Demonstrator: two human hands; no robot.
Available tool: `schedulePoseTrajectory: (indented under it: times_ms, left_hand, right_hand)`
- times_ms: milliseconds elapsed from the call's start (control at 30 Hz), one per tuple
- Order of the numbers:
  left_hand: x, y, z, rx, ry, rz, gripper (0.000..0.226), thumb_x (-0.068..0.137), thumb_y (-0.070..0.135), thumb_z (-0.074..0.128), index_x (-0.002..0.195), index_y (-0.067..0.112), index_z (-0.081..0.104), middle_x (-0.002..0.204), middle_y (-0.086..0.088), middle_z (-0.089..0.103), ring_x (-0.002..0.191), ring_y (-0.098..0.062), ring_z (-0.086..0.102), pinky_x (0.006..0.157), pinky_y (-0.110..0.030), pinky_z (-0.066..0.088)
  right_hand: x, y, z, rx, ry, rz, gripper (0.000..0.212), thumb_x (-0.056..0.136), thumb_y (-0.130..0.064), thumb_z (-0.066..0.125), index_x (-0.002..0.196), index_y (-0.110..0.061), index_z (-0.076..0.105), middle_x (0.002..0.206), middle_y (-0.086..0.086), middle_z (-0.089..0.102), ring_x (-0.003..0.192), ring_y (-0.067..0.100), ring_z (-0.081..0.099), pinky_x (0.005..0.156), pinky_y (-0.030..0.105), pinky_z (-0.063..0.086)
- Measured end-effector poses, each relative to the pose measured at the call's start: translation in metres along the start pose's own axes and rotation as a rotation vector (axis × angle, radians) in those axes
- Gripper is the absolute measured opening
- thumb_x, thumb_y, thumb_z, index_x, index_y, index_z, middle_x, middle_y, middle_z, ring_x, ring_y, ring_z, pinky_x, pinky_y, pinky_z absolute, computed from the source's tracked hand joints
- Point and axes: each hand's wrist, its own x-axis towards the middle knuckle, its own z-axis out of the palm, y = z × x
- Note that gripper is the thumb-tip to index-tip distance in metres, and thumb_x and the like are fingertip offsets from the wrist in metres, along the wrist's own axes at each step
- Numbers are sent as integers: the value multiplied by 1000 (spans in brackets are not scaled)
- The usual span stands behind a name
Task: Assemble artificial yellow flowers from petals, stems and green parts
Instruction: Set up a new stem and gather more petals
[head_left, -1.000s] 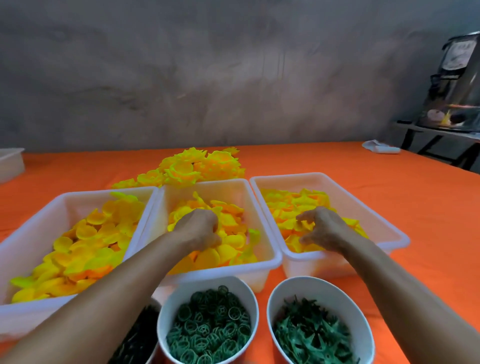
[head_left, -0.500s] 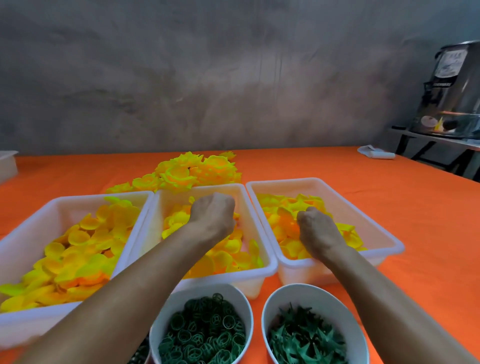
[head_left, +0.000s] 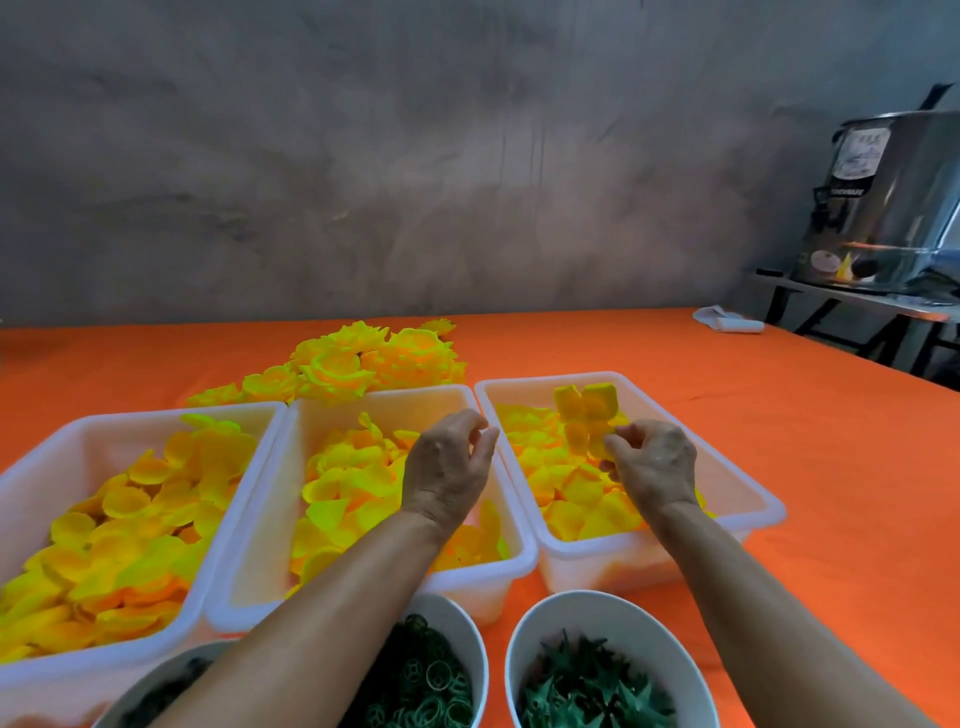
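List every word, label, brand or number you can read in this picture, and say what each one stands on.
Nothing can be read with certainty.
Label on the steel urn: dark print on a pale sticker, too blurred to read.
Dark band under that label: a line of pale letters, too small to make out.
White trays, bowls, orange table: no text shows.

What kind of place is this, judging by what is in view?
Probably a small workshop for handmade artificial flowers: white trays sorted full of yellow petals, bowls of green parts, finished flowers piled on an orange-covered table, and a bare grey wall.
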Motion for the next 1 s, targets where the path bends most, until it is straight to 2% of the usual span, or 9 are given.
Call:
schedulePoseTrajectory:
  times_ms: [100, 267, 400, 500, 567, 700, 767, 833, 1000]
  left_hand:
    - [-3, 0, 0, -29, -13, 41, 20, 92, 22, 59, 91, 3, 66, 83, -13, 66, 73, -31, 59, 65, -38, 45]
    - [-3, 4, -2, -147, -39, 21, 24, 92, 24, 60, 91, 1, 67, 82, -12, 67, 70, -27, 59, 66, -36, 48]
    - [-2, 8, -4, -302, -123, -116, 31, 92, 28, 59, 84, -1, 67, 69, -10, 62, 63, -22, 57, 63, -34, 47]
    - [0, 8, -2, -468, -146, -261, 22, 89, 18, 64, 81, -3, 65, 54, -1, 54, 42, -6, 47, 47, -23, 40]
    - [2, 8, -2, -596, -173, -392, 12, 85, 8, 68, 94, 3, 62, 58, -1, 57, 41, -5, 47, 44, -19, 36]
    - [4, 5, -5, -780, -217, -553, 35, 79, -2, 70, 107, 10, 52, 72, -2, 66, 57, -10, 58, 55, -25, 41]
    - [5, 4, -4, -826, -219, -580, 39, 78, -7, 69, 107, 10, 51, 77, -2, 66, 67, -12, 59, 61, -25, 44]
    - [5, 4, -5, -850, -225, -582, 37, 77, -8, 70, 103, 11, 53, 76, -1, 65, 68, -12, 59, 59, -22, 46]
    - [1, 8, -10, -864, -298, -500, 24, 79, -11, 65, 91, 10, 64, 77, -5, 64, 62, -9, 59, 55, -20, 46]
  right_hand:
    - [-5, -8, 6, 30, -13, -44, 8, 84, -9, 64, 79, -3, 68, 74, 15, 69, 78, 35, 70, 77, 44, 53]
    - [-23, -11, 12, -465, -62, -483, 10, 85, -13, 63, 83, -4, 66, 94, 18, 66, 88, 39, 61, 64, 39, 39]
    - [-29, -16, 11, -500, -80, -747, 23, 59, 10, 76, 58, -5, 58, 61, 16, 58, 51, 36, 58, 40, 30, 36]
    - [-29, -18, 11, -467, -79, -868, 32, 51, 17, 77, 51, -5, 53, 52, 14, 52, 47, 30, 55, 36, 27, 37]
    - [-28, -17, 11, -458, -70, -886, 31, 54, 15, 77, 52, -4, 53, 53, 15, 52, 48, 30, 54, 37, 28, 38]
    - [-25, -12, 13, -463, -123, -873, 20, 61, 11, 74, 58, -3, 60, 60, 16, 57, 58, 33, 58, 42, 33, 44]
    - [-22, -12, 15, -558, -210, -784, 5, 78, -5, 69, 81, -8, 69, 85, 12, 65, 85, 32, 60, 63, 38, 49]
    - [-21, -9, 17, -614, -276, -706, 18, 86, -22, 63, 103, -15, 66, 105, 5, 64, 104, 27, 54, 80, 35, 45]
    - [-26, -12, 18, -451, -203, -717, 32, 92, -39, 51, 111, -13, 51, 100, 7, 66, 94, 31, 60, 73, 39, 44]
